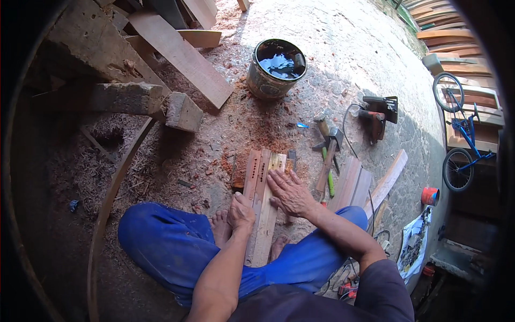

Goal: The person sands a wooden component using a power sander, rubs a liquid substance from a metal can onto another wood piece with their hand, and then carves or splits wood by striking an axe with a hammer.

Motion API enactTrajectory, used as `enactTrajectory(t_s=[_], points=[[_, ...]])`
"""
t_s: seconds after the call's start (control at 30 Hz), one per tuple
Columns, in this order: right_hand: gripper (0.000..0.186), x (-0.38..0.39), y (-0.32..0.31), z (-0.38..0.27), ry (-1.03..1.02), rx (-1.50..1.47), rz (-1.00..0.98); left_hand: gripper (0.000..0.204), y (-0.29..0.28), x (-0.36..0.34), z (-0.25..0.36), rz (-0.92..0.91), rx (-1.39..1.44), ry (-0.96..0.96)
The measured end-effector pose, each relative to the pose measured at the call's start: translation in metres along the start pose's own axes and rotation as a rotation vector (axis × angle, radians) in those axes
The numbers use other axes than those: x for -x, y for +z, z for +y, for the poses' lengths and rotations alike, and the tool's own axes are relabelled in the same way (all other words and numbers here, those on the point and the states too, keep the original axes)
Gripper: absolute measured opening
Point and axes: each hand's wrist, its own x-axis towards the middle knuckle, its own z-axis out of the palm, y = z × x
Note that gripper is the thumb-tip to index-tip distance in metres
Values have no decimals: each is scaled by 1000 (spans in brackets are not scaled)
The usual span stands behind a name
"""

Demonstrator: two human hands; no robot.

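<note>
Several long wooden strips (pixel 262 209) lie side by side over my lap, pointing away from me. Their far ends show rows of small dark holes. My right hand (pixel 292 194) rests flat on the far part of the right-hand strip, fingers spread. My left hand (pixel 241 212) is closed in a fist against the left edge of the strips, near a dark bit just beyond the thumb. What its fingers wrap round is hidden. An orange-brown wood piece (pixel 236 180) shows under the strips' far left side.
A bucket of dark liquid (pixel 265 83) stands ahead. A hammer (pixel 329 158), a corded power tool (pixel 377 118) and boards (pixel 350 182) lie to the right. Timber beams (pixel 102 99) and a curved strip (pixel 113 196) crowd the left. Shavings cover the ground; a blue bicycle (pixel 465 131) stands far right.
</note>
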Motion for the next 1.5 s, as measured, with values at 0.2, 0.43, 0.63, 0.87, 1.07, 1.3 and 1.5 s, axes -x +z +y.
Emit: enactTrajectory(t_s=[0.2, 0.43, 0.63, 0.87, 1.07, 1.3, 1.5], points=[[69, 15, 13, -17, 62, -58, 41, 57, 0, 0, 0, 26, 31, 7], [60, 15, -11, 16, -195, 30, -142, 59, 1, 5, 4, 33, 27, -2], [45, -85, -83, 87, 77, -185, 342, 55, 2, 1, 3, 38, -8, 39], [36, -240, -167, 151, 492, -1357, 437, 55, -6, 4, 8, 7, -65, 9], [22, -321, -124, 212, 794, -1265, 290, 55, -11, 6, 10, 14, -16, -2], [16, -333, -70, 258, 946, -1269, 200, 53, -5, 7, 8, 1, -20, 15], [20, -292, -117, 199, 526, -2281, 174, 53, -11, 9, 10, 14, 0, 19]])
